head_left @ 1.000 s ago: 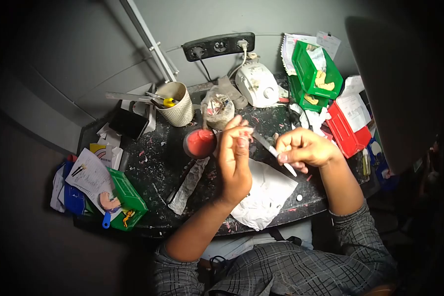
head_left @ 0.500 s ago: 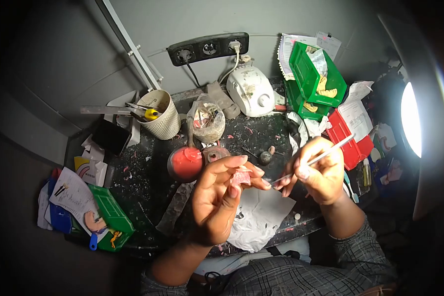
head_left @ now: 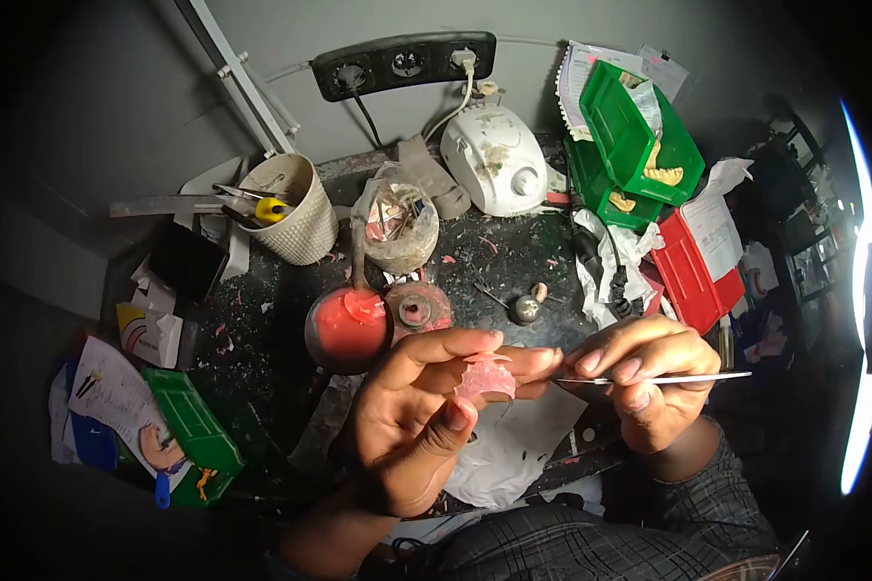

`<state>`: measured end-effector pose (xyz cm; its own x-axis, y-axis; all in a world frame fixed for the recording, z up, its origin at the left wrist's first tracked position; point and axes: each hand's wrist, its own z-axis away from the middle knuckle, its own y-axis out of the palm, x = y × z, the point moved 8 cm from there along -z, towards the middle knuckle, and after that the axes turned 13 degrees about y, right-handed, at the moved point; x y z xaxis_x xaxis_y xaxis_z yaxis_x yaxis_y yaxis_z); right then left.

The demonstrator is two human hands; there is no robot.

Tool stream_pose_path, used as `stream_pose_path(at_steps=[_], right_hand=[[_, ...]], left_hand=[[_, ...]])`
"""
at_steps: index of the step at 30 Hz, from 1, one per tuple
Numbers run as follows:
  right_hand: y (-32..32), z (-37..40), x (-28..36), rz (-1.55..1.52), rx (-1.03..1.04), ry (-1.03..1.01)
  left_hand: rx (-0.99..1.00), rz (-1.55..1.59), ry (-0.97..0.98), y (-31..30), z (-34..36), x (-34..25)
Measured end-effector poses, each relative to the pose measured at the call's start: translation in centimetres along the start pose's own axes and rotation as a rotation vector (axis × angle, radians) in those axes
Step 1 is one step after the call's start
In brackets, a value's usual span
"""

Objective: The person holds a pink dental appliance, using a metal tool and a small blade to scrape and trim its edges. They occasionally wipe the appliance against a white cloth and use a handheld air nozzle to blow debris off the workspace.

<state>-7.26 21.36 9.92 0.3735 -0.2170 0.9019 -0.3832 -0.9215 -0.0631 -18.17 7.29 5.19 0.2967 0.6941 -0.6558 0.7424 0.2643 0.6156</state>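
Note:
In the middle, my left hand (head_left: 407, 426) pinches a small pink denture plate (head_left: 484, 380) with a jagged lower edge between thumb and fingers. To its right, my right hand (head_left: 664, 378) grips a thin metal wax carver (head_left: 712, 376), held nearly level. The carver's slim tip points left, close to the left fingertips and a short way from the plate. Beneath the hands lies crumpled white paper (head_left: 504, 450). Just beyond the left hand sits a round pan of red wax (head_left: 347, 327), beside a pink-smeared burner (head_left: 419, 308).
A cup of tools (head_left: 305, 232), a bag-lined scrap pot (head_left: 402, 247) and a white control box (head_left: 494, 160) line the back. Green trays (head_left: 683, 155) with dental casts and a red tray (head_left: 693, 276) stand right; another green tray (head_left: 189, 416) is left. A bright lamp (head_left: 860, 339) edges the right.
The carver has swung from slanting up to the right to nearly level, and my right hand has turned over it. The left hand has tilted the denture plate, showing more of it.

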Motion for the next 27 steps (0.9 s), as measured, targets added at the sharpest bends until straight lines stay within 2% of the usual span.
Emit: stream_pose_path(at_steps=[7,15,17,19,21,23,25,27], right_hand=[[0.2,-0.2,0.7,0.028,0.019,-0.079],[0.1,-0.4,0.7,0.114,0.017,-0.033],[0.2,-0.4,0.6,0.111,0.02,-0.038],[-0.2,-0.4,0.1,0.012,-0.067,0.018],[-0.1,-0.2,-0.3,0.023,-0.058,0.028],[-0.2,-0.1,-1.6,-0.238,-0.117,0.163],[0.0,-0.2,-1.9,-0.251,-0.072,0.162],[0.2,-0.1,-3.0,-0.394,-0.108,0.268]], left_hand=[[-0.02,0.001,-0.033,-0.2,0.2,0.4],[-0.041,0.046,-0.052,-0.2,0.1,0.5],[-0.14,-0.02,-0.065,-0.9,0.2,0.8],[-0.118,0.009,-0.08,-1.0,0.2,1.0],[-0.094,0.039,-0.089,-1.1,0.1,1.2],[-0.099,0.139,-0.111,-1.2,0.2,1.3],[-0.109,0.174,-0.128,-1.4,0.3,1.3],[-0.118,0.209,-0.146,-1.3,0.3,1.4]])
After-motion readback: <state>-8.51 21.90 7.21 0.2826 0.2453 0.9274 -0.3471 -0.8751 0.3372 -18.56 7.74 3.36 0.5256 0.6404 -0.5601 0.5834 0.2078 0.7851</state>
